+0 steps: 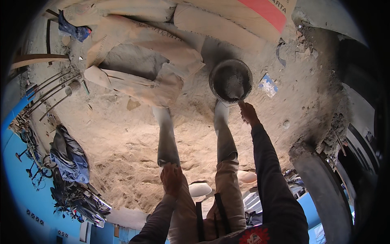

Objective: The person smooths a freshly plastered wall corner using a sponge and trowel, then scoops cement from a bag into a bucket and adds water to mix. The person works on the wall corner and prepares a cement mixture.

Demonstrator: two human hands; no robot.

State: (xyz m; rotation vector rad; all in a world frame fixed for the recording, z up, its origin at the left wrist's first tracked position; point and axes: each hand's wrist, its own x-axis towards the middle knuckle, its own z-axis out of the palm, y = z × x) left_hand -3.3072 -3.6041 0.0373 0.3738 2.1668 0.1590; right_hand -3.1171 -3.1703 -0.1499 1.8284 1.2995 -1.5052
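Black bucket just beyond right grip on trowel

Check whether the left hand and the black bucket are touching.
Apart. The head view shows the left hand by the left leg, with a plain gap to the black bucket.

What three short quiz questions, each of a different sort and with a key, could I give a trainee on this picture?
1. Multiple choice: what does the black bucket contain?
A) red bricks
B) grey material
C) green leaves

2. True or false: the left hand is inside the black bucket.

3. Fill in the blank: in the picture, the opened paper bag lies to the ____ of the black bucket.

Key:
1. B
2. False; it is at the left leg.
3. left
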